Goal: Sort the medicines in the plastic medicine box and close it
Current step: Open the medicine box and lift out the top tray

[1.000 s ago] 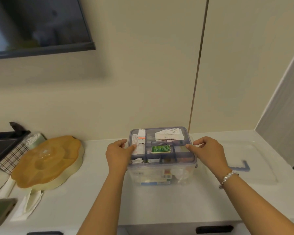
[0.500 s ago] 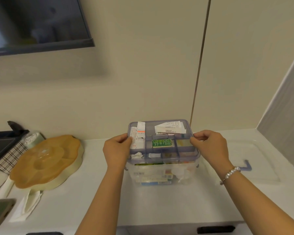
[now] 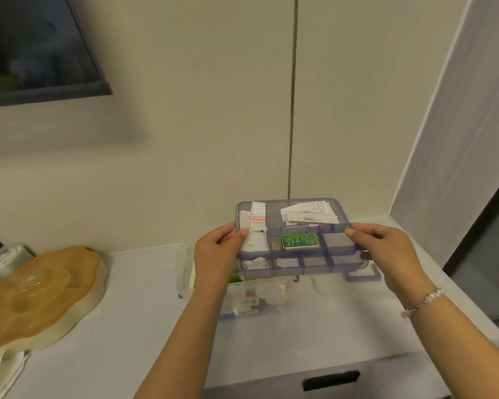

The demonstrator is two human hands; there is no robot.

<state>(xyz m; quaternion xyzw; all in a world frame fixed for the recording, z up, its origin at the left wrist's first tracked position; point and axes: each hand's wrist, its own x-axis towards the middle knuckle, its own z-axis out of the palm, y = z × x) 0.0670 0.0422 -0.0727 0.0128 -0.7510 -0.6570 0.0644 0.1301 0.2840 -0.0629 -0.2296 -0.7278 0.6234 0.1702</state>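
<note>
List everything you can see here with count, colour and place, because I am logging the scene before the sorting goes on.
translucent purple divided plastic tray: one, purple-grey, held above the box.
green rectangular medicine pack: one, green, middle tray compartment.
white paper leaflets: several, white, rear tray compartments.
clear plastic medicine box: one, transparent, on the counter under the tray, packs inside.
amber flower-shaped lidded snack dish: one, amber over cream, counter left.
white countertop: one, white, under everything.
dark framed screen: one, dark, upper-left wall.
white bead bracelet: one, right wrist.
left hand: grips the tray's left end.
right hand: grips the tray's right end.
</note>
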